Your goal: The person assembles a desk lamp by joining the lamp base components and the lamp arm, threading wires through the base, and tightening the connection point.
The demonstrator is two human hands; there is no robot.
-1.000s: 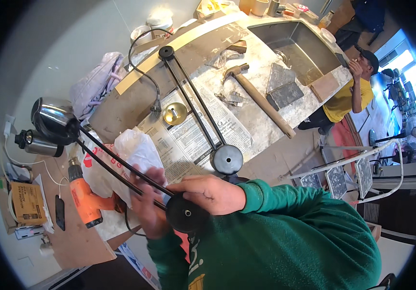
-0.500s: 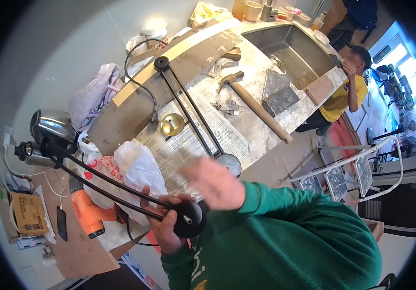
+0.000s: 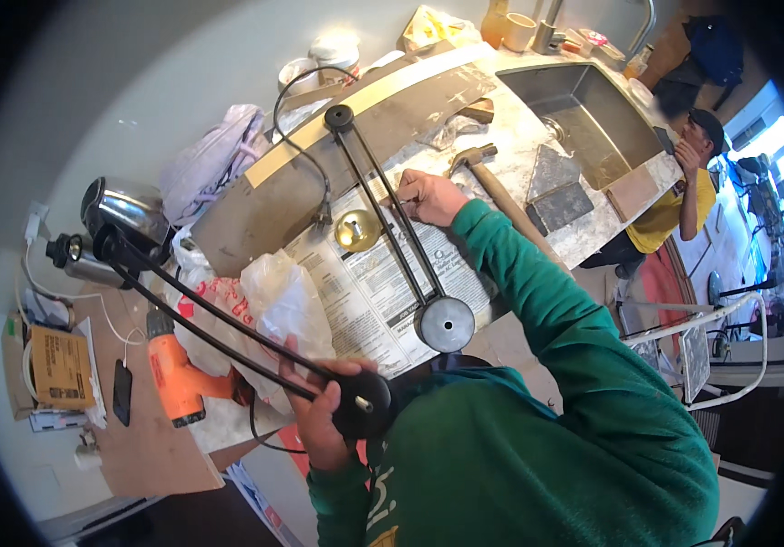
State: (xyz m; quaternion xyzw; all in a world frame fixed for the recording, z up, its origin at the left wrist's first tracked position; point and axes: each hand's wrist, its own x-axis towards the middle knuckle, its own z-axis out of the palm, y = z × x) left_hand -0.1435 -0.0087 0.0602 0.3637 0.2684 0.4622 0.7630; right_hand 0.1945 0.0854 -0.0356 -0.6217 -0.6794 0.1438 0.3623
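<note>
My left hand point(image 3: 319, 410) is closed around the round black end disc of a twin-rod black arm point(image 3: 362, 406), its rods slanting up to the left. A short metal stud stands out of the disc's centre. A second twin-rod black arm point(image 3: 436, 333) lies across printed newspaper point(image 3: 365, 301) on the counter, a grey disc at its near end. My right hand point(image 3: 430, 198) reaches over the counter beside those rods, fingertips pinched together; what they hold is hidden. A round brass-coloured cup point(image 3: 355, 230) and a black cable with a plug point(image 3: 321, 217) lie left of the rods.
A hammer point(image 3: 501, 191), dark flat blocks point(image 3: 561, 208) and a steel sink point(image 3: 611, 128) are on the right. On the left are plastic bags point(image 3: 287, 301), an orange power tool point(image 3: 178, 374), a kettle point(image 3: 132, 210) and a phone point(image 3: 122, 392). Another person point(image 3: 670, 201) stands beyond the sink.
My right hand has moved forward from near the lying arm's grey disc to the counter beside its rods, fingers now pinched. My left hand keeps its hold on the black arm. The view has shifted slightly.
</note>
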